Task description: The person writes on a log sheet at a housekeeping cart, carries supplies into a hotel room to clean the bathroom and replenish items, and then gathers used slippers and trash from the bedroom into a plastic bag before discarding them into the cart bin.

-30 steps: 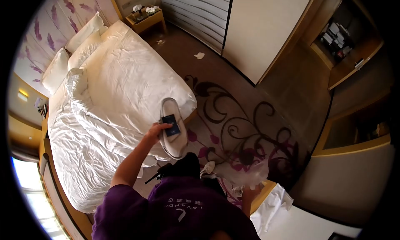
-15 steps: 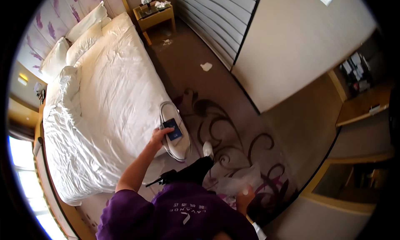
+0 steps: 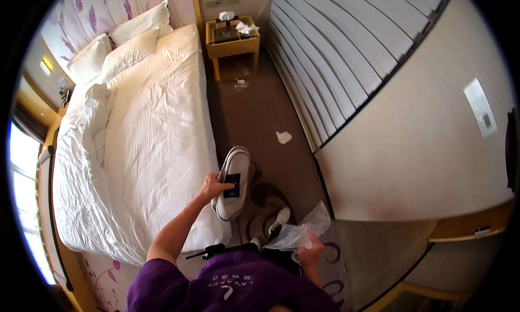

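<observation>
My left hand (image 3: pixel 214 186) grips a pair of white slippers (image 3: pixel 236 166) with grey edging, stacked together, beside the foot of the bed. Its thumb lies over a dark blue label (image 3: pixel 232 186) on the upper slipper. Lower right, my right hand (image 3: pixel 310 251) is closed on a clear plastic bag (image 3: pixel 303 225), which hangs out to the left, crumpled, over my feet. What the bag contains, if anything, I cannot make out.
The bed (image 3: pixel 151 149) with rumpled white bedding fills the left. A wooden nightstand (image 3: pixel 233 47) with tissues stands at the far end. White scraps, one a crumpled tissue (image 3: pixel 284 137), lie on the brown carpet. A grey wall (image 3: pixel 411 144) borders the right.
My view has moved forward along the bed. The slippers have turned more upright in my left hand. The bag has come up in my right hand and spread out to the left.
</observation>
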Demonstrator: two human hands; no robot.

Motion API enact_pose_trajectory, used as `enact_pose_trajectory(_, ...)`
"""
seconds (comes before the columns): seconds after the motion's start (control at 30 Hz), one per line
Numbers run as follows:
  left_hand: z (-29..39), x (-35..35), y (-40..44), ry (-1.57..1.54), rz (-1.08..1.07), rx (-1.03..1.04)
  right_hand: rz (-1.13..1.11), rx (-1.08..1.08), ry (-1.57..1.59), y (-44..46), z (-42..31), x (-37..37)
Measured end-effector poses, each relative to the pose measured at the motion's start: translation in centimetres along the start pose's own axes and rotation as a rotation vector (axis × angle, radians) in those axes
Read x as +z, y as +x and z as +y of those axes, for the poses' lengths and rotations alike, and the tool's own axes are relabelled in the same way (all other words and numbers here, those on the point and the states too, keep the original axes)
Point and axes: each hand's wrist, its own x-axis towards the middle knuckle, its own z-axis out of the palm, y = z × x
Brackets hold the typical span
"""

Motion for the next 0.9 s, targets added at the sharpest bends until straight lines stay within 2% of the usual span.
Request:
enact_pose_trajectory(0.13,1.7,0.6,9.6,0.009,0.019,0.007,-0.117,-0.031,-0.026,11.4,-2.2,3.0)
enact_pose_trajectory(0.23,3.4,2.5,19.5,0.254,0.069,0.089,-0.397,0.322,0.163,21.0,-0.2,7.3)
enact_pose_trajectory(0.27,3.8,3.4,23.1,0.258,0.070,0.080,-0.404,0.329,0.164,24.1,1.0,8.9)
enact_pose_trajectory(0.33,4.8,5.4,30.7,0.395,0.045,0.109,-0.521,0.516,0.413,31.9,-0.6,11.5)
enact_pose_trajectory(0.4,4.6,7.2,38.3,0.519,0.006,0.038,-0.546,0.521,0.421,38.4,2.3,15.3)
enact_pose_trajectory(0.47,1.5,9.8,45.3,0.683,-0.034,0.105,-0.577,0.921,0.726,44.2,2.3,17.6)
enact_pose_trajectory(0.5,1.4,10.9,47.8,0.724,-0.090,0.120,-0.559,1.000,0.763,46.0,2.2,18.4)
enact_pose_trajectory(0.57,1.1,13.0,52.6,0.743,-0.154,0.113,-0.534,1.116,0.807,47.9,2.4,20.6)
enact_pose_trajectory(0.7,-1.8,17.6,60.4,0.905,-0.404,0.106,-0.448,1.427,0.763,45.8,5.5,24.0)
enact_pose_trajectory(0.8,-7.6,22.3,65.0,1.027,-0.615,0.119,-0.274,1.502,0.775,42.4,8.3,25.0)
enact_pose_trajectory(0.9,-9.3,26.3,68.9,1.132,-0.816,0.075,-0.232,1.456,0.867,43.1,7.3,25.8)
